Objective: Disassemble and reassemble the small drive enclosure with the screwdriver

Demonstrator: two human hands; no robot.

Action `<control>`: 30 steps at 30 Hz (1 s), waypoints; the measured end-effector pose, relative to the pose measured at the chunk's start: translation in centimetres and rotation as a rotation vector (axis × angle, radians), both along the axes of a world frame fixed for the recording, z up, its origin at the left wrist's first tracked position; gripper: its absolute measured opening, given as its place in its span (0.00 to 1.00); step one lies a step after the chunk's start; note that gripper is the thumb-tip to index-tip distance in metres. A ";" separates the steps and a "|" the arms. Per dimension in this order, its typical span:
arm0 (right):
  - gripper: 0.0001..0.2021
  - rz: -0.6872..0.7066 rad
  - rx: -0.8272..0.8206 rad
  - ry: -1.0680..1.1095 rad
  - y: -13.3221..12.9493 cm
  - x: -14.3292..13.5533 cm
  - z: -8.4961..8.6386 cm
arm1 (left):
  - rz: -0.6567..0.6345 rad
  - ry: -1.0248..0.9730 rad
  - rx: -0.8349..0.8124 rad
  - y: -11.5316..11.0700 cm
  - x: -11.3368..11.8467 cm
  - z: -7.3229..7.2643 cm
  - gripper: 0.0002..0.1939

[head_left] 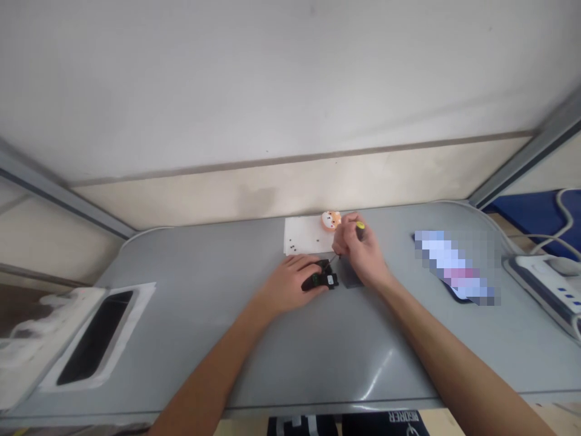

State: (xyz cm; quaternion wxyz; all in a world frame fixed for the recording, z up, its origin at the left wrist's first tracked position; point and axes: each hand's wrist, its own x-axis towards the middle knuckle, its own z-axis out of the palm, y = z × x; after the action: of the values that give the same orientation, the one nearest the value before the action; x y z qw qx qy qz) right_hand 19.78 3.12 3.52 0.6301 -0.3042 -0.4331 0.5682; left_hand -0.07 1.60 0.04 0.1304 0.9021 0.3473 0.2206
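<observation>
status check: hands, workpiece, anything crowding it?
Left hand pins small black device to grey table. Right hand grips yellow-capped screwdriver, tip at device. Close by: white paper with tiny screws, orange toy.

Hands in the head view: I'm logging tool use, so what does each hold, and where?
Right hand grips a screwdriver by its yellow-tipped handle. Left hand pins a small black device from the side.

A grey table (318,351) carries white paper (304,235), a phone (454,266) and a power strip (544,284).
</observation>
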 end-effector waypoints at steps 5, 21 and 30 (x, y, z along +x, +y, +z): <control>0.17 0.082 -0.018 0.013 -0.3 -0.1 0.6 | 0.004 -0.009 -0.013 0.0 0.0 0.2 0.10; 0.21 0.043 -0.006 0.002 -0.1 0.3 0.1 | 0.003 -0.005 -0.010 0.0 0.0 0.0 0.10; 0.18 0.077 0.014 -0.022 -0.3 0.0 0.3 | 0.037 0.017 -0.107 -0.3 0.1 0.9 0.17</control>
State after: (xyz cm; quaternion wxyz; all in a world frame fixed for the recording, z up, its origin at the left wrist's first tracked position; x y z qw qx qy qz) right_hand 19.81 2.80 3.83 0.6051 -0.2890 -0.4554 0.5857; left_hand 0.04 1.27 0.93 0.1717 0.8891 0.3762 0.1964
